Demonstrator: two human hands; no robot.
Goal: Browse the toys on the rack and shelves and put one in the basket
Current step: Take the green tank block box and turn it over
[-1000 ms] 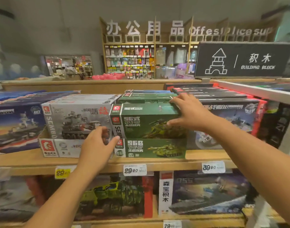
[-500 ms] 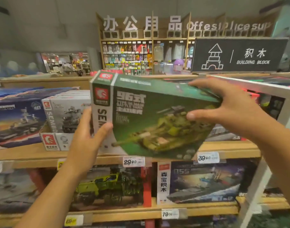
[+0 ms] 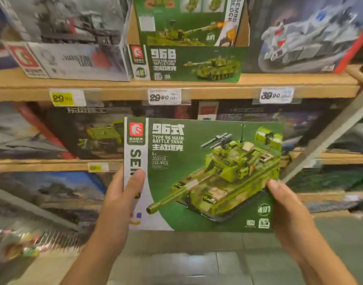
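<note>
Hands are holding the green tank box upright between them: left hand fingers curling round its left edge, right hand fingers pinching its lower right corner, below the shelf.

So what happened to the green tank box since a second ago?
Both hands lifted the green tank box off its stack on the shelf and brought it down toward the person, front facing up. The left hand now holds its left edge, the right hand its lower right corner. The green display carton beneath and the neighbouring boxes stayed on the shelf.
</note>
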